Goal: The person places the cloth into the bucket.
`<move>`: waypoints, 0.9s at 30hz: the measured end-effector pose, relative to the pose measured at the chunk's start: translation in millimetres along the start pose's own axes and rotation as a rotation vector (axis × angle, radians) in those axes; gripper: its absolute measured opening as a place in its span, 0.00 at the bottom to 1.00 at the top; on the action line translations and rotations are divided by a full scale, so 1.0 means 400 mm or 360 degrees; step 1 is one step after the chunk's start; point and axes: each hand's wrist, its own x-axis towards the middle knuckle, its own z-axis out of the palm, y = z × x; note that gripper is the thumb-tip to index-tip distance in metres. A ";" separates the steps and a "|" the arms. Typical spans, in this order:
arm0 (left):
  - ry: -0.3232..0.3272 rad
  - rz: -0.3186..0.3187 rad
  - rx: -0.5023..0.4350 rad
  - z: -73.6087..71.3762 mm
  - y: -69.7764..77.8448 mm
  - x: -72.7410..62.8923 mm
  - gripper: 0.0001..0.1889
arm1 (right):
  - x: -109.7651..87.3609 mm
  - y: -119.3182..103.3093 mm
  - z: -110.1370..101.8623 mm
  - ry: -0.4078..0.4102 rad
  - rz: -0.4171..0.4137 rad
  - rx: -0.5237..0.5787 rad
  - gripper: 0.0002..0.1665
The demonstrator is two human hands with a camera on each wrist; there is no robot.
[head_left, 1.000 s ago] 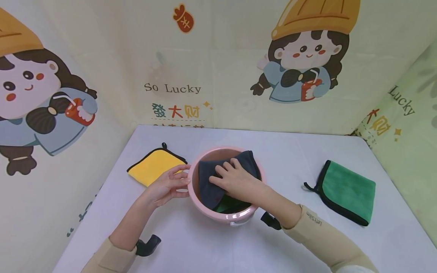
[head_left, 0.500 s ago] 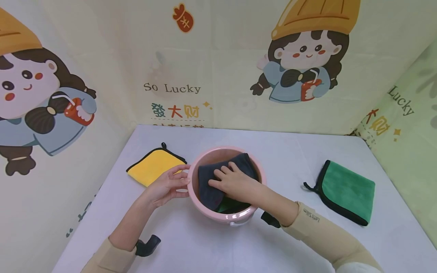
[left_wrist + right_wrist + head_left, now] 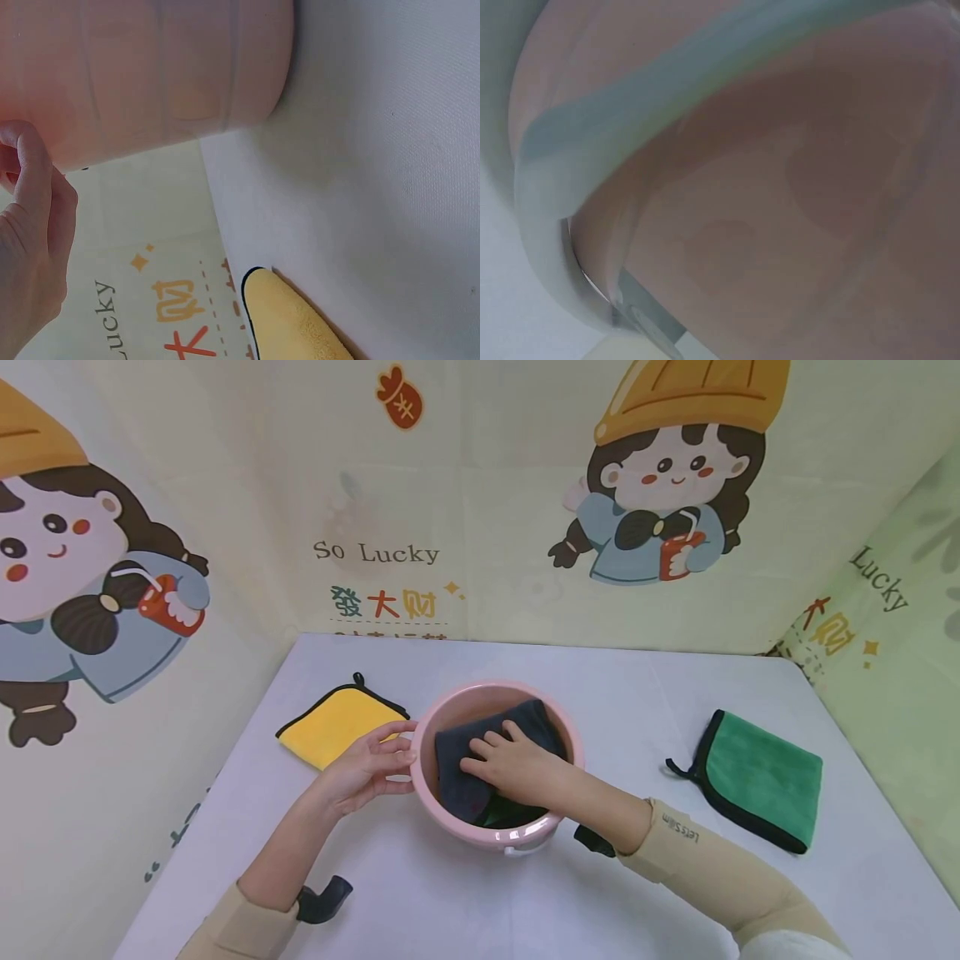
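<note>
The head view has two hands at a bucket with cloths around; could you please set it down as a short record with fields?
Bucket: pink bucket, upright on the white table
Left hand: left hand touches the bucket's left side
Right hand: right hand inside the bucket, fingers on the dark cloth
Also in bucket: dark green patch at the dark cloth's near edge, mostly hidden
Left of bucket: yellow cloth with black trim
Right of bucket: green cloth with black trim
</note>
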 end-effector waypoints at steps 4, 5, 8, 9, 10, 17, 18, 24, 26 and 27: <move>0.0002 0.0010 0.0012 0.001 -0.001 0.000 0.30 | 0.002 -0.002 -0.001 -0.0052 0.0015 0.0008 0.31; 0.0002 0.0012 0.0015 0.001 -0.002 0.000 0.30 | 0.002 -0.002 -0.001 -0.0067 0.0018 0.0012 0.32; 0.0001 0.0018 0.0020 0.001 -0.002 -0.001 0.30 | 0.001 -0.002 -0.003 -0.0110 0.0030 0.0031 0.33; 0.0001 0.0018 0.0021 0.001 -0.002 -0.001 0.30 | 0.000 -0.002 -0.004 -0.0121 0.0029 0.0042 0.33; 0.0002 0.0019 0.0023 0.002 -0.002 -0.001 0.30 | -0.001 -0.001 -0.006 -0.0121 0.0028 0.0059 0.33; 0.0017 0.0017 0.0031 0.003 -0.005 -0.001 0.30 | -0.035 0.032 -0.009 0.0219 -0.0010 0.0208 0.34; 0.0020 0.0018 0.0032 0.003 -0.005 0.000 0.30 | -0.044 0.041 -0.009 0.0312 -0.0003 0.0235 0.33; 0.0034 0.0030 0.0037 0.005 -0.003 -0.002 0.30 | -0.128 0.112 -0.010 0.0785 0.0360 0.0325 0.33; 0.0034 0.0032 0.0035 0.005 -0.003 -0.002 0.31 | -0.165 0.139 -0.006 0.0819 0.0538 0.0353 0.35; 0.0036 0.0031 0.0032 0.005 -0.002 -0.002 0.31 | -0.186 0.153 -0.002 0.0821 0.0628 0.0367 0.36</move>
